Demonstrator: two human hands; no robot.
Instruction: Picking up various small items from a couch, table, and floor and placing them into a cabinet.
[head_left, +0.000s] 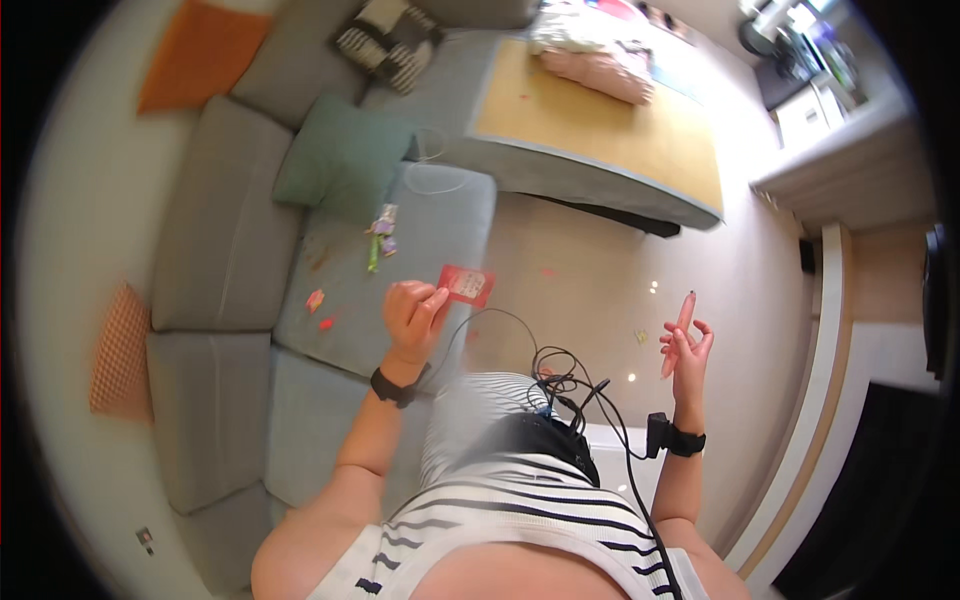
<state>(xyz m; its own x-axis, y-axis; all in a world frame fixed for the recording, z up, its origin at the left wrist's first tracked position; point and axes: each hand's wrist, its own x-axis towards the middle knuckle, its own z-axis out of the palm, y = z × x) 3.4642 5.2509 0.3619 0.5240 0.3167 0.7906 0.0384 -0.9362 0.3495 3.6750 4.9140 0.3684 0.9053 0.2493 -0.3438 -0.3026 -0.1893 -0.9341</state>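
Note:
My left hand [412,318] is closed, pinching a small flat red packet [480,290] with a pale label by its edge, over the grey sofa seat. Off to the right, above the floor, my right hand [688,352] has its fingers around a slim pink pen-like stick [685,312] with a dark tip at its upper end. Its exact kind is not clear. Each wrist wears a black band. On the seat beyond my left hand lie a green and purple toy-like item [382,238] and small red and pink scraps [316,300].
A grey sofa [225,220] runs along the left, with a green cushion [345,155] on it. Ahead stands a chaise with a yellow mat [600,125] bearing folded bedding [600,65]. Black cables [565,375] hang before my body. A white low cabinet [800,400] edges the right.

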